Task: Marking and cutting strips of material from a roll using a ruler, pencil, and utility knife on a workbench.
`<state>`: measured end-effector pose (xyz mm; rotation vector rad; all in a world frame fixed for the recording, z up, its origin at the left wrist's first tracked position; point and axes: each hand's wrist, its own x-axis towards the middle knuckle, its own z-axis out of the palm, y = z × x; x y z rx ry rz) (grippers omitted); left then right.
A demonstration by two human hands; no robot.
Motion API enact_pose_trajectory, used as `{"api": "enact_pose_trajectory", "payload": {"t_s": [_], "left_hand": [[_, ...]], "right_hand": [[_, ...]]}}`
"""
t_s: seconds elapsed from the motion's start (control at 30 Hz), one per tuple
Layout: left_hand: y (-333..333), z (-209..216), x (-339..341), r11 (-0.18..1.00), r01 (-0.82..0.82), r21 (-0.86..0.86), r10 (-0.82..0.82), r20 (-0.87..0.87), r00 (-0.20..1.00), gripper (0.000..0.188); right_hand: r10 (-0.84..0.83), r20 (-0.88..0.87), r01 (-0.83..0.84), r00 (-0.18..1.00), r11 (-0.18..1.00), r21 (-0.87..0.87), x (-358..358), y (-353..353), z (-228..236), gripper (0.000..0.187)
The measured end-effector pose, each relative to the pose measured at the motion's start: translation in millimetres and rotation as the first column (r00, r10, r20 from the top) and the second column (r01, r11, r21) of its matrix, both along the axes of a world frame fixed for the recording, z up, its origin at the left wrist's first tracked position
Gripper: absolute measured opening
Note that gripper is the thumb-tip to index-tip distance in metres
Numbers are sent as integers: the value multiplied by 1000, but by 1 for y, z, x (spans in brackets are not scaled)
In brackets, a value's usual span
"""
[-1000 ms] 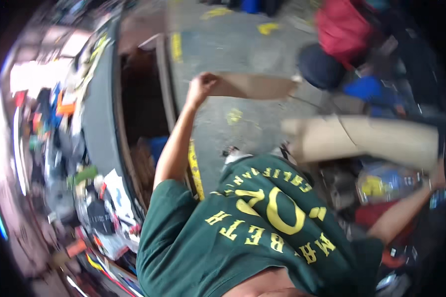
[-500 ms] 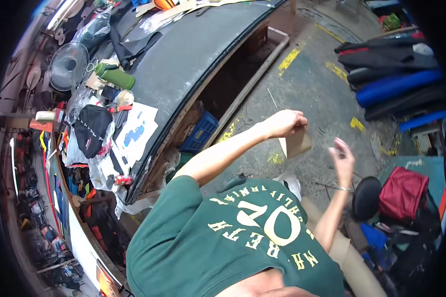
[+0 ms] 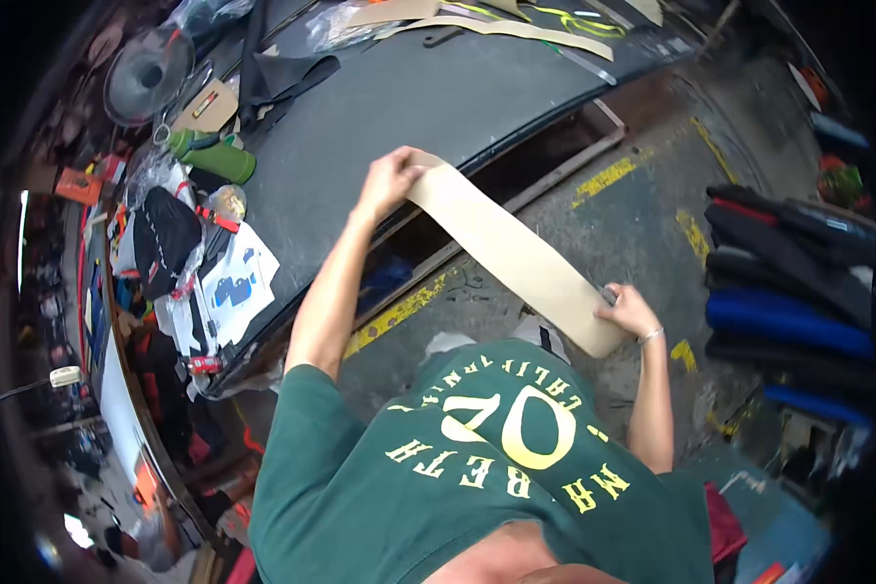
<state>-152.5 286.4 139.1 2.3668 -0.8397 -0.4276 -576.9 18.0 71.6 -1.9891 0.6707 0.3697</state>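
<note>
Head view: my left hand [image 3: 389, 182] and right hand [image 3: 633, 313] pinch a beige strip [image 3: 511, 255] near opposite ends; it slants between my fingers, best kept flat by even, gentle tension.

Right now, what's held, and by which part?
A beige strip: the left hand grips its upper end, the right hand its edge near the lower end.

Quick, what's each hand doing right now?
Left hand: closed on the upper end of the beige strip.
Right hand: closed on the strip's lower end, thumb on its face.
</note>
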Motion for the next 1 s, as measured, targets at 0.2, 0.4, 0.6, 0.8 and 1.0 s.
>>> {"api": "enact_pose_trajectory", "payload": {"t_s": [0.2,0.4,0.6,0.8,1.0], "left_hand": [[50,-24,85,926,-364,-104,371,63,926,36],[98,-62,163,842,-516,-159,533,90,841,42],[99,-76,242,801,-564,-200,598,254,760,51],[87,-90,270,701,-711,64,605,476,639,41],[21,-117,189,826,-541,161,386,539,749,38]], "right_hand": [[215,-9,-213,977,961,-179,159,-109,16,34],[238,124,-203,963,948,-243,303,-124,8,41],[236,59,-211,970,936,-281,397,-124,0,45],[216,40,-191,976,925,-330,468,-129,-18,45],[177,164,-88,970,892,-442,450,-150,-27,37]]}}
